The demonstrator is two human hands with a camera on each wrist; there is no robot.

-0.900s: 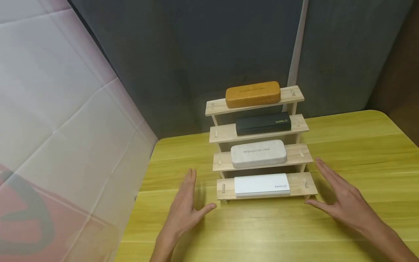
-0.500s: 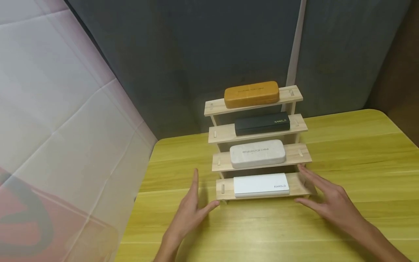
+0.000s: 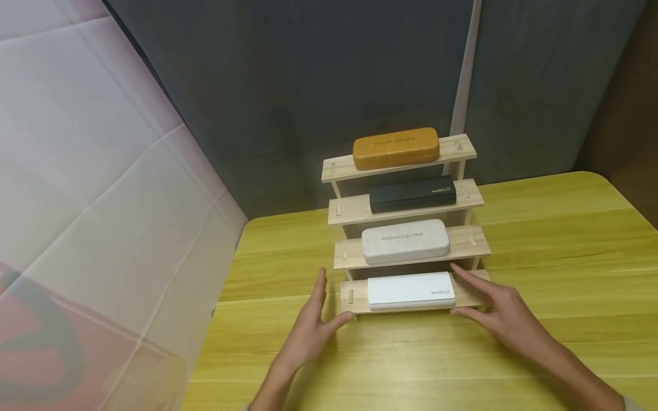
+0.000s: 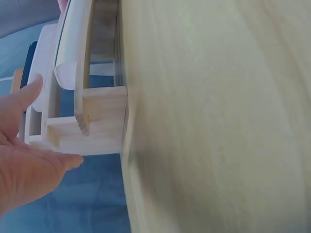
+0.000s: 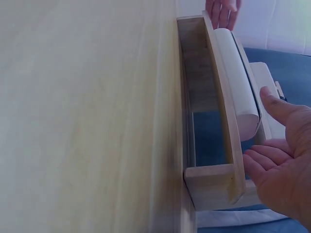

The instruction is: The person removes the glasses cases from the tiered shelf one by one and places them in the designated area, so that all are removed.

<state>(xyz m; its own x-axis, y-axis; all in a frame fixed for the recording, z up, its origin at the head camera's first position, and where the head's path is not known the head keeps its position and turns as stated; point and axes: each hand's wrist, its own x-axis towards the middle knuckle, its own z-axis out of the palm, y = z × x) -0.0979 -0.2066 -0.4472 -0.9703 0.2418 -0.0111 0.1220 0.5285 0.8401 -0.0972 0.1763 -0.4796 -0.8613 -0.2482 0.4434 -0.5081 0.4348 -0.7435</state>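
A four-tier wooden stepped stand (image 3: pixel 354 260) bears a glasses case on each tier. On the lowest lies a white glasses case (image 3: pixel 411 290); above it a pale grey one (image 3: pixel 406 241), a black one (image 3: pixel 411 194) and an orange one (image 3: pixel 396 148). My left hand (image 3: pixel 311 334) is beside the stand's lower left end, thumb and fingers spread, holding nothing. At the white case's right end, my right hand (image 3: pixel 506 311) reaches over the lowest tier with thumb and fingers apart. In the right wrist view that hand (image 5: pixel 286 167) is close to the case's end (image 5: pixel 238 87), not gripping it.
The stand is on a yellow wood-grain table (image 3: pixel 277 257), near its back edge. Behind rises a dark grey cloth (image 3: pixel 288 103). A pale sheet (image 3: pixel 128 171) with red print hangs at the left, and a brown surface (image 3: pixel 627 114) borders the right.
The right hand has moved left from outside the stand to the white case's right end. The left hand has shifted right, closer to the stand. The cases have stayed in place.
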